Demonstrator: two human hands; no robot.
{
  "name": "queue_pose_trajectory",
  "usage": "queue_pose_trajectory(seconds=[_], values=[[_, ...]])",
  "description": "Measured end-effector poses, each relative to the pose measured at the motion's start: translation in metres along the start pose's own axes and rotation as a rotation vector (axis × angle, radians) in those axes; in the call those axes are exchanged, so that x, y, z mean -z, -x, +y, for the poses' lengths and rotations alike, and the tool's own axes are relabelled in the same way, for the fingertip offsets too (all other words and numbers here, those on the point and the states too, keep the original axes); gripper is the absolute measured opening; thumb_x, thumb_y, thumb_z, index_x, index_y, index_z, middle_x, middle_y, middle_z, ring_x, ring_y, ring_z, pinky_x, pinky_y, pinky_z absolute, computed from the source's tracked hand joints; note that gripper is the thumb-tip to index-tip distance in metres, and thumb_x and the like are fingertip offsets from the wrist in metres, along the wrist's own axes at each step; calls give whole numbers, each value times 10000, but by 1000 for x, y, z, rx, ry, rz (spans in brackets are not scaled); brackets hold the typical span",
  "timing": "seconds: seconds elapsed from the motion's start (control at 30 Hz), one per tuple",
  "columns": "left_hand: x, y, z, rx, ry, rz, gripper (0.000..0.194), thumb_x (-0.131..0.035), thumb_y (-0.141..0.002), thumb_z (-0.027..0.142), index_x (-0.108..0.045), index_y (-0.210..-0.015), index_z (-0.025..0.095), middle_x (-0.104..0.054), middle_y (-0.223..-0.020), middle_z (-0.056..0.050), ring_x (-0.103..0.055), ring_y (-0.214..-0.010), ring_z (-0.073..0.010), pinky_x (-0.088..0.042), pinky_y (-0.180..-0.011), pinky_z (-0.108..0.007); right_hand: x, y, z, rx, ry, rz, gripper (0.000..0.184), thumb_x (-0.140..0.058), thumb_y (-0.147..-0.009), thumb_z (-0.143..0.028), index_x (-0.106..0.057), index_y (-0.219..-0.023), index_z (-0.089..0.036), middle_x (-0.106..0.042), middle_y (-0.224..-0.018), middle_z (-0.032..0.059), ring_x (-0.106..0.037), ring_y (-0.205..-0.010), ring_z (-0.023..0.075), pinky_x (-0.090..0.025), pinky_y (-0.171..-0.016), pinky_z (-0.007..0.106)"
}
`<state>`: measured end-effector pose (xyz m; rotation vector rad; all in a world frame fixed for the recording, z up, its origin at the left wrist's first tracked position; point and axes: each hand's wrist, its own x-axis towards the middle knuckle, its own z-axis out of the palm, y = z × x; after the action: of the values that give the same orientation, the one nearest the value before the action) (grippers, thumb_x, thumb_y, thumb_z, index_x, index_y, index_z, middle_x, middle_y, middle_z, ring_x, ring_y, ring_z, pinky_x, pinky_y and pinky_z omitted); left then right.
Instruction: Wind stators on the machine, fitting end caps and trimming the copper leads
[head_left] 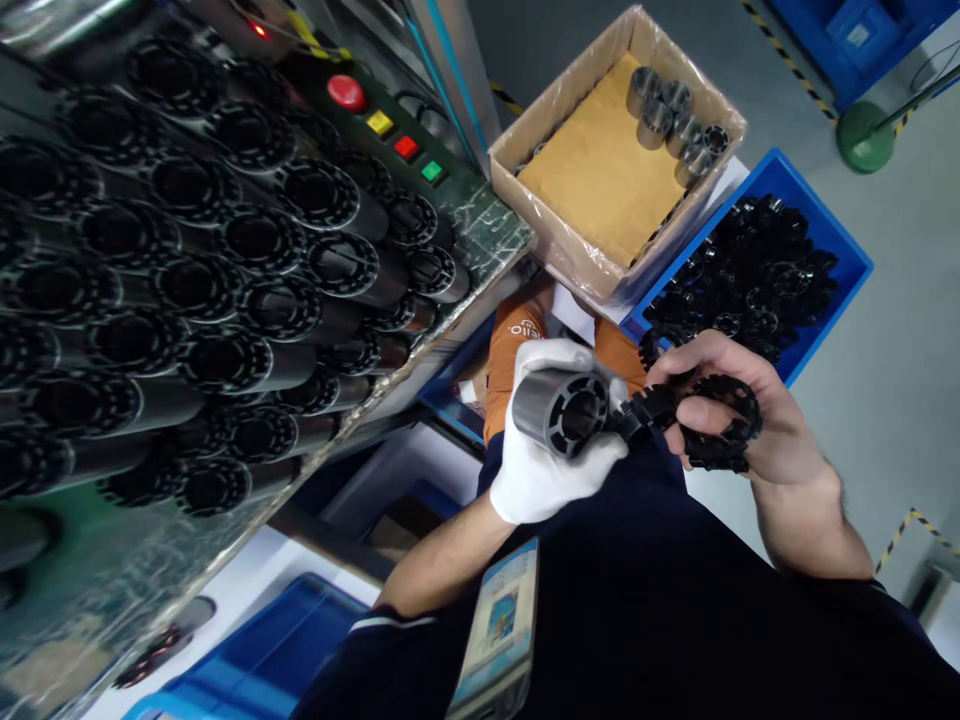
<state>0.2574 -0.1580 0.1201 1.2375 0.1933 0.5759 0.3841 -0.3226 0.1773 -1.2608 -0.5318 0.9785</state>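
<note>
My left hand (pixel 551 485), in a white glove, is closed around a grey metal stator core (pixel 541 408). The core's slotted end faces up and to the right. Black plastic slotted rings (pixel 724 425) are gripped in my bare right hand (pixel 765 410), its thumb pushed through one of them. Between the hands, a black ring (pixel 649 412) reaches toward the core's right side; whether it touches the core I cannot tell.
Many stator cores with black rings (pixel 259 365) stand on the green bench (pixel 487 230) at left, beside control buttons (pixel 405 148). A cardboard box (pixel 517 205) holds bare cores on yellow sheet. A blue bin (pixel 832 310) contains black rings. A badge (pixel 499 625) hangs at my chest.
</note>
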Motion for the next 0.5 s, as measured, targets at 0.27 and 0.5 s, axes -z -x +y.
queue_pose_trajectory(seconds=[0.27, 0.5], values=[[-8, 10, 3, 448, 293, 164, 550, -661, -1024, 818, -811, -1181, 313, -796, -1153, -47, -808, -1140, -305, -702, -1067, -484, -23, 10, -6, 154, 361, 193, 891, -1062, -820, -293, -646, -1583, -491, -811, -1041, -26, -795, -832, 231, -709, -747, 350], [-6, 22, -3, 280, 238, 117, 548, -505, -1158, 700, -829, -1339, 297, -808, -1368, -79, -758, -1378, -325, -599, -1269, -480, -34, 9, -2, 153, 600, 205, 618, -1032, -881, -401, -788, -1444, -479, -752, -981, -2, -762, -840, 240, -683, -742, 393]])
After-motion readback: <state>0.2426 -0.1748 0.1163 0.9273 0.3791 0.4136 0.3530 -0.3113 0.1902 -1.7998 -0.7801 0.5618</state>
